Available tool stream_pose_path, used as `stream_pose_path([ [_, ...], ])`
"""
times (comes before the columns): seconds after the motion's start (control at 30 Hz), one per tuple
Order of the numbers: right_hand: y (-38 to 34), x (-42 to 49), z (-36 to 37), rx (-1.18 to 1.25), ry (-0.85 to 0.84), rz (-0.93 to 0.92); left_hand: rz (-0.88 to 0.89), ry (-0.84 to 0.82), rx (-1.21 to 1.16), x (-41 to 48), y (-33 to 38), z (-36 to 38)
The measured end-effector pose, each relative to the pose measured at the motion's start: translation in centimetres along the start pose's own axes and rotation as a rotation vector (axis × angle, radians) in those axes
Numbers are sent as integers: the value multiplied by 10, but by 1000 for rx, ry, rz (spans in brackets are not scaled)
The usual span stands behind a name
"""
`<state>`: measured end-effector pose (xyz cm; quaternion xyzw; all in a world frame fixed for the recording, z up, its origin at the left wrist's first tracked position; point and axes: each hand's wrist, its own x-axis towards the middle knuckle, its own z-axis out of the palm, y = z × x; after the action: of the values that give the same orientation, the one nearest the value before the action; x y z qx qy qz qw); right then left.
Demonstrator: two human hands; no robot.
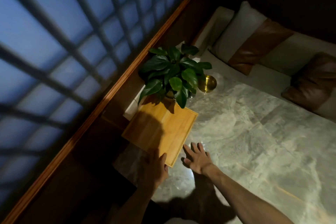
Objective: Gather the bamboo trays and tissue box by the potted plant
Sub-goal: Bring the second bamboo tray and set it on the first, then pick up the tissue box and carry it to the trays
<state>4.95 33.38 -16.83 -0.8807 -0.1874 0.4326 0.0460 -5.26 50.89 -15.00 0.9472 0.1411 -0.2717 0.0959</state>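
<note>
Lying flat beside potted plant (172, 72): honey-coloured, raised-rim bamboo tray (163, 132).

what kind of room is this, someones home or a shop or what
Probably a lounge or tea-room seating nook, in a home or a hospitality venue; I can't tell which. A marble table sits against a cushioned bench with leather pillows, beside a lattice window and potted plant.
</note>
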Motion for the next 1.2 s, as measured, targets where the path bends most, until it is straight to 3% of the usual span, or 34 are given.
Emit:
stream_pose_path([
  [0.07, 2, -11, -12, 21, 87, -16, 67, 80, 95, -8, 3, -9],
  [0.2, 19, -51, -42, 298, 481, -79, 216, 187, 39, 0, 39, -32],
  [0.37, 83, -137, -40, 646, 709, 27, 466, 268, -134, 0, 138, -60],
  [0.47, 141, -191, -17, 818, 726, 161, 577, 256, -88, -16, 207, -63],
  [0.57, 199, -243, 14, 1128, 714, 303, 538, 36, -185, -42, 274, -56],
  [0.73, 281, -323, 60, 1473, 875, 478, 555, -72, -211, -90, 357, -30],
  [0.83, 336, -352, 75, 1531, 942, 494, 560, -101, -206, -112, 402, -8],
  [1.0, 446, -388, 87, 1649, 1045, 471, 423, -62, -201, -157, 495, 25],
  [1.2, 554, -426, 107, 1789, 976, 463, 429, -115, -190, -181, 612, 38],
])
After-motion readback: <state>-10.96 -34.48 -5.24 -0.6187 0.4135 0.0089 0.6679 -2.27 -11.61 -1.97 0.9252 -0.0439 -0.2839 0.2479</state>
